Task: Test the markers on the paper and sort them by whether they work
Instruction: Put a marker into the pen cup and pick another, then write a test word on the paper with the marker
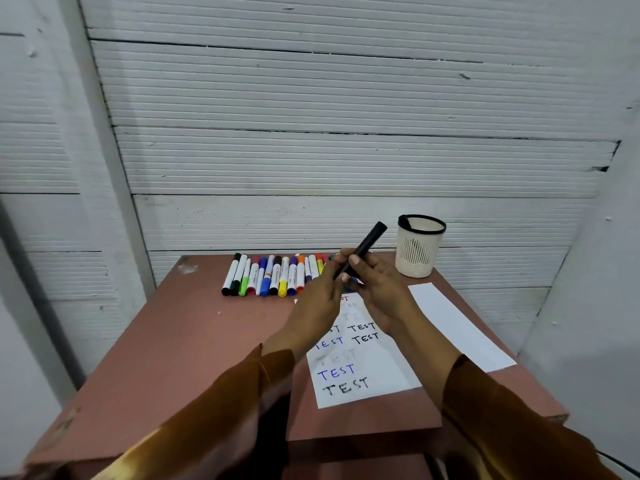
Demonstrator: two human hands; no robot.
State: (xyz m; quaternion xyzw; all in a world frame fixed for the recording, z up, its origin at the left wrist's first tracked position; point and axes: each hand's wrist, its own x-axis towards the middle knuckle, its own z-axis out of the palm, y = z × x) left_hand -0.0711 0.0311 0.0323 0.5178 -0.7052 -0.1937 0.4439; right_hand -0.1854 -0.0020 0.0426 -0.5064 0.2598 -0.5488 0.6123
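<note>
A black marker [367, 241] is held tilted above the table, its far end pointing up and right. My right hand [379, 285] grips its lower part from the right, and my left hand [323, 296] pinches it from the left. Under both hands lies a white paper [360, 372] with "TEST" written several times in black, blue and faint grey. A row of several coloured markers [273, 275] lies along the table's far edge, partly hidden at its right end by my hands.
A white mesh pen cup [419, 247] with a black rim stands at the far right of the reddish-brown table [194, 341]. A blank white sheet [457, 323] lies right of the written paper. A white ribbed wall stands close behind.
</note>
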